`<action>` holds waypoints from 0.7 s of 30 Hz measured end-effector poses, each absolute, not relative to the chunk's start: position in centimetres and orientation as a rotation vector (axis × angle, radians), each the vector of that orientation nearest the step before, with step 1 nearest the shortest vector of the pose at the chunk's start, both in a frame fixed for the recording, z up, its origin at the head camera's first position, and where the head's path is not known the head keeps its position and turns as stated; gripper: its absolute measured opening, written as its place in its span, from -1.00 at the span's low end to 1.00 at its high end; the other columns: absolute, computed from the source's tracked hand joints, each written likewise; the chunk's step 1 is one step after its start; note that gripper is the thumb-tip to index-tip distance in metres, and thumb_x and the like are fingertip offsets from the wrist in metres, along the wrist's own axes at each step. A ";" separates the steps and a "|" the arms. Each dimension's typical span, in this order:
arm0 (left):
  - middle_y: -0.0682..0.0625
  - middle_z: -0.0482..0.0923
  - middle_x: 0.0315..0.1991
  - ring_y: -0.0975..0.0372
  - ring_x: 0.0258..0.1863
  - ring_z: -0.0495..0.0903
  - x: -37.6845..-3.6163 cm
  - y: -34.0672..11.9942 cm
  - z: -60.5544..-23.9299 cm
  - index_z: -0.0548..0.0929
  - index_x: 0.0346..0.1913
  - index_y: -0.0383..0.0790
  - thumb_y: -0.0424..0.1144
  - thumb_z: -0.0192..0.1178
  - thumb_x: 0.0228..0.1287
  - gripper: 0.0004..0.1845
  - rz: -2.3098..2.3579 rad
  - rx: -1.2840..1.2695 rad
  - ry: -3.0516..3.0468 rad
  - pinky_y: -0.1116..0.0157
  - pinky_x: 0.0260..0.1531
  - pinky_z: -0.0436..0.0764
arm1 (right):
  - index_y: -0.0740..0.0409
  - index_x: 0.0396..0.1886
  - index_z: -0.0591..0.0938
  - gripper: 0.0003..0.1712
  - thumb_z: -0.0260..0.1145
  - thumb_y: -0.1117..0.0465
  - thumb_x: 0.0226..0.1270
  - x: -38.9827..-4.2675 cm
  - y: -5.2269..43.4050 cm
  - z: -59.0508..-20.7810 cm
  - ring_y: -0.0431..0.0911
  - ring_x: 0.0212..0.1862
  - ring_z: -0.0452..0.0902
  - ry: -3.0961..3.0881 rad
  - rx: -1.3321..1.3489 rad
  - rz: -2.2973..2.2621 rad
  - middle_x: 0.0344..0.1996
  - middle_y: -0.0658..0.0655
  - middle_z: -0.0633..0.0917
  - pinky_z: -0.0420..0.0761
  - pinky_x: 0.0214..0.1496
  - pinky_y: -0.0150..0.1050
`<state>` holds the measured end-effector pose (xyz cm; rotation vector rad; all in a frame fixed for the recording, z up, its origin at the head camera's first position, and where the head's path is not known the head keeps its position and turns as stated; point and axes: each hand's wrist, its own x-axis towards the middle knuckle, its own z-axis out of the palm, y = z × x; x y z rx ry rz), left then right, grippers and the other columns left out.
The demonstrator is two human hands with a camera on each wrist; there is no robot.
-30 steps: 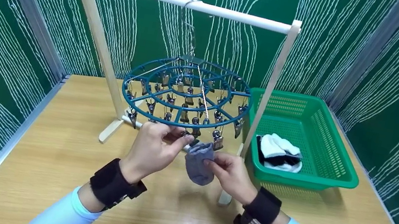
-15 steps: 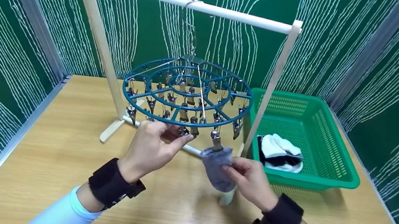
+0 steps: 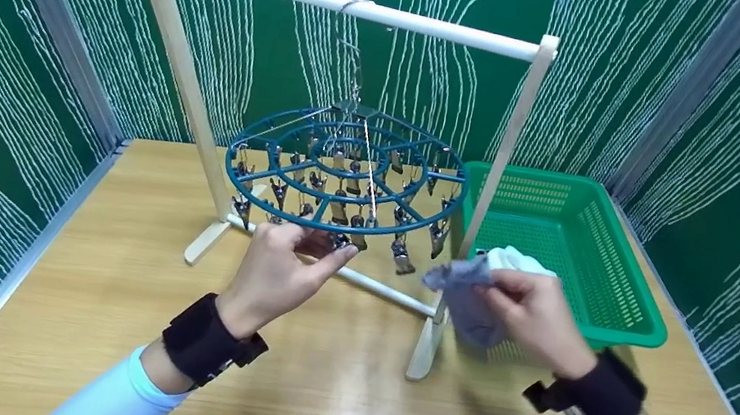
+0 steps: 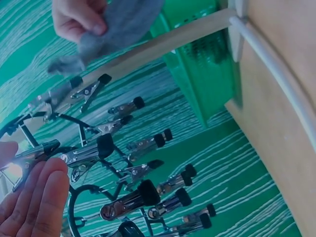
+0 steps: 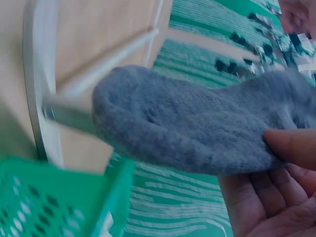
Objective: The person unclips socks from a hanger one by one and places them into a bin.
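Head view: I am watching two hands working at a round peg hanger, a grey sock held off to its right.

At the left, my left hand [image 3: 284, 265] is pinching a metal clip [image 3: 339, 241] on the near rim of the blue plastic ring hanger [image 3: 346, 169], which is hanging from the pale wooden rack [image 3: 345, 5]. Further right, the right hand [image 3: 533, 316] is gripping the soft knitted grey sock [image 3: 464, 296], fingers curled round it; its long axis is slanting, one end pointing up-left toward the clips, the rest drooping. Behind it, the green mesh basket [image 3: 603, 264] is holding white and dark socks [image 3: 517, 260].
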<state>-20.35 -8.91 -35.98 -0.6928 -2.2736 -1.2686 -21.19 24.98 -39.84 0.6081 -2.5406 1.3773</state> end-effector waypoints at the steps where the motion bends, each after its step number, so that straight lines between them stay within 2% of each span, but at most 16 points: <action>1: -0.10 0.87 -0.35 0.13 -0.39 0.85 -20.4 -8.9 -36.0 0.86 -0.25 -0.31 -0.23 0.53 0.38 -0.83 -1.264 -0.690 -2.276 0.16 -0.26 0.86 | 0.39 -0.07 0.83 -0.80 0.35 0.54 0.42 -21.3 25.4 -39.3 -0.33 -0.28 0.70 -2.561 0.571 1.351 -0.13 0.40 0.86 0.74 -0.23 -0.48; 4: -0.11 0.87 -0.34 0.12 -0.37 0.86 -20.4 -8.9 -36.1 0.86 -0.24 -0.31 -0.23 0.52 0.38 -0.82 -1.258 -0.689 -2.285 0.13 -0.23 0.87 | 0.41 -0.01 0.82 -0.73 0.27 0.56 0.44 -21.8 26.5 -38.0 -0.32 -0.39 0.60 -2.608 0.477 1.271 -0.07 0.43 0.85 0.66 -0.40 -0.50; 8: -0.11 0.87 -0.33 0.11 -0.35 0.86 -20.5 -8.9 -36.2 0.86 -0.23 -0.31 -0.23 0.52 0.39 -0.83 -1.255 -0.694 -2.294 0.15 -0.19 0.87 | 0.42 0.00 0.82 -0.71 0.22 0.54 0.47 -22.9 27.7 -36.5 -0.30 -0.52 0.54 -2.586 0.438 1.221 -0.14 0.43 0.85 0.57 -0.59 -0.47; 13: -0.11 0.87 -0.33 0.10 -0.33 0.86 -20.6 -9.0 -36.3 0.86 -0.24 -0.30 -0.22 0.50 0.41 -0.83 -1.256 -0.696 -2.298 0.08 -0.17 0.86 | 0.44 -0.04 0.82 -0.73 0.22 0.50 0.50 -24.7 29.0 -35.1 -0.37 -0.61 0.45 -2.524 0.421 1.132 -0.27 0.38 0.85 0.46 -0.64 -0.52; 17: -0.11 0.87 -0.33 0.09 -0.32 0.86 -20.6 -9.0 -36.2 0.86 -0.23 -0.30 -0.22 0.51 0.40 -0.83 -1.241 -0.693 -2.301 0.07 -0.16 0.86 | 0.45 0.01 0.81 -0.69 0.18 0.49 0.48 -26.3 29.7 -33.9 -0.36 -0.59 0.41 -2.570 0.363 1.032 -0.27 0.39 0.83 0.43 -0.61 -0.51; 21: -0.11 0.87 -0.33 0.09 -0.32 0.86 -20.6 -8.9 -36.3 0.86 -0.24 -0.30 -0.22 0.51 0.40 -0.83 -1.206 -0.693 -2.302 0.11 -0.17 0.84 | 0.48 0.14 0.75 -0.58 0.08 0.49 0.48 -28.2 30.4 -33.2 -0.28 -0.57 0.45 -2.659 0.315 0.968 -0.04 0.50 0.81 0.42 -0.62 -0.46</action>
